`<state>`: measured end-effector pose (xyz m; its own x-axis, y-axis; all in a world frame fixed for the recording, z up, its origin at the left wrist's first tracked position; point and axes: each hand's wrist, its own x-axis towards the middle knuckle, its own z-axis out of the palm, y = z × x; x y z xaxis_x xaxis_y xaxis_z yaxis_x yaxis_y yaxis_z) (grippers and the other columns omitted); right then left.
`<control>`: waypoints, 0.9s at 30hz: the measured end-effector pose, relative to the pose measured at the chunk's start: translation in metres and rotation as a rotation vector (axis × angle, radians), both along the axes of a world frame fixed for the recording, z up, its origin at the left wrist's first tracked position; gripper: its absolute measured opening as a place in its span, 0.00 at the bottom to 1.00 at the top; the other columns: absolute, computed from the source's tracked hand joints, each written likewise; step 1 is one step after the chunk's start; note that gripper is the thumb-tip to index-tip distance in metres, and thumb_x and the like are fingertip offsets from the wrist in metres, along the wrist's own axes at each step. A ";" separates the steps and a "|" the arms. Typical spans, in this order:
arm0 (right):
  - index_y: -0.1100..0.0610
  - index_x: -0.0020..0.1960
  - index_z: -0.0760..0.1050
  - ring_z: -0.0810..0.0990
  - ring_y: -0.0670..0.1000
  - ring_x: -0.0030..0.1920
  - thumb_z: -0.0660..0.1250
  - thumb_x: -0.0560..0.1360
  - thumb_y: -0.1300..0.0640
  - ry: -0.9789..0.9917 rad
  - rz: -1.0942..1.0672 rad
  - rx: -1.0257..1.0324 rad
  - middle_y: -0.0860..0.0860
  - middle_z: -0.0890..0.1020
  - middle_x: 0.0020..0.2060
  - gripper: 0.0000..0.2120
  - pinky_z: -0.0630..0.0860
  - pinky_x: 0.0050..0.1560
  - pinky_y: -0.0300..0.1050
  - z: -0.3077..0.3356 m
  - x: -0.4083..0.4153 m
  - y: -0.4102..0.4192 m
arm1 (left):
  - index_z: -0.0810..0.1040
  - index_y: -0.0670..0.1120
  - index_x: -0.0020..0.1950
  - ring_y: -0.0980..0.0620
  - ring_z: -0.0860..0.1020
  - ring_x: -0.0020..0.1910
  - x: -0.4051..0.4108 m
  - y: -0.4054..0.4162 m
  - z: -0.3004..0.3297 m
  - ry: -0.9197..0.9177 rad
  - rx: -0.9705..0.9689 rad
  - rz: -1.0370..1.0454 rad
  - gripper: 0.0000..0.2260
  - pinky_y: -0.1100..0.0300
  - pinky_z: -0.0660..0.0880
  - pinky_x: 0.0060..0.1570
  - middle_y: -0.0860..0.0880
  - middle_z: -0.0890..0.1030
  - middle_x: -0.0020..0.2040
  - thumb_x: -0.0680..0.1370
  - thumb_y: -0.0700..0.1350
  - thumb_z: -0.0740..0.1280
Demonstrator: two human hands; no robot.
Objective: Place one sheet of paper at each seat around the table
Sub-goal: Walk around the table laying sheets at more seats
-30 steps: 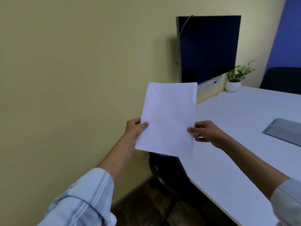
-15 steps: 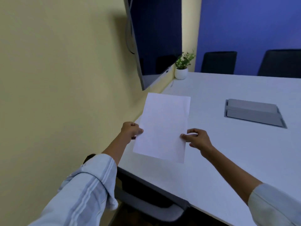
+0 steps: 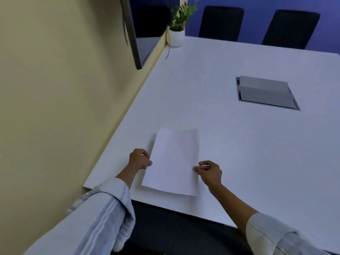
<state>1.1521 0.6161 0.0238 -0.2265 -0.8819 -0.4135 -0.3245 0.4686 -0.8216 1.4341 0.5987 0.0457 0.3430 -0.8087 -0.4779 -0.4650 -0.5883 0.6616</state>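
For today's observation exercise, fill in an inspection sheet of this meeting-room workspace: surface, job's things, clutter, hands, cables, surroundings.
Surface: white table, grey hatch set in it.
Job's things: one sheet of paper near the table's near edge.
Clutter: potted plant at the far corner.
Hands: left hand and right hand each pinch a side edge of the sheet.
Cables: one hangs beside the wall screen.
Surroundings: two dark chairs opposite.

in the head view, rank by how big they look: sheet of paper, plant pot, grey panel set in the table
1. Sheet of paper and grey panel: look alike; the sheet is nearer the camera, so unsure.
2. Plant pot: smallest, though farthest away.
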 end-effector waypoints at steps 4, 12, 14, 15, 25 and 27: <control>0.52 0.45 0.80 0.83 0.43 0.39 0.79 0.68 0.56 0.086 0.019 -0.001 0.49 0.86 0.41 0.09 0.73 0.34 0.32 -0.023 -0.006 -0.001 | 0.78 0.42 0.39 0.48 0.80 0.37 -0.010 -0.002 -0.036 -0.064 -0.163 -0.096 0.10 0.61 0.75 0.37 0.44 0.81 0.34 0.65 0.32 0.76; 0.56 0.63 0.76 0.82 0.53 0.56 0.75 0.71 0.50 0.422 0.203 0.116 0.52 0.82 0.59 0.23 0.77 0.55 0.45 -0.038 -0.012 -0.002 | 0.67 0.44 0.69 0.44 0.71 0.66 -0.013 0.015 -0.083 -0.552 -0.076 -0.588 0.27 0.52 0.73 0.59 0.43 0.69 0.68 0.75 0.54 0.69; 0.54 0.68 0.71 0.77 0.54 0.63 0.73 0.73 0.47 0.566 0.337 0.138 0.53 0.77 0.65 0.27 0.76 0.59 0.47 -0.035 -0.013 0.003 | 0.59 0.45 0.76 0.42 0.61 0.75 -0.013 0.016 -0.086 -0.633 -0.030 -0.716 0.36 0.48 0.67 0.68 0.42 0.58 0.78 0.75 0.60 0.66; 0.53 0.70 0.69 0.73 0.54 0.67 0.71 0.73 0.45 0.631 0.421 0.132 0.52 0.74 0.69 0.29 0.76 0.61 0.48 -0.035 -0.012 0.006 | 0.56 0.46 0.78 0.42 0.56 0.77 -0.013 0.016 -0.088 -0.634 -0.002 -0.781 0.39 0.47 0.63 0.71 0.42 0.53 0.80 0.74 0.62 0.66; 0.50 0.76 0.57 0.55 0.60 0.77 0.62 0.79 0.44 1.060 1.112 -0.021 0.51 0.54 0.79 0.30 0.67 0.67 0.62 -0.058 -0.004 0.027 | 0.44 0.54 0.81 0.38 0.47 0.79 -0.024 0.009 -0.094 -0.684 0.156 -0.994 0.44 0.39 0.58 0.73 0.49 0.39 0.81 0.74 0.66 0.64; 0.51 0.76 0.58 0.56 0.60 0.77 0.63 0.79 0.45 1.070 1.111 -0.033 0.52 0.56 0.79 0.29 0.68 0.66 0.62 -0.059 -0.008 0.026 | 0.43 0.55 0.81 0.37 0.47 0.79 -0.027 0.009 -0.095 -0.685 0.176 -0.993 0.44 0.37 0.58 0.72 0.50 0.38 0.81 0.74 0.67 0.64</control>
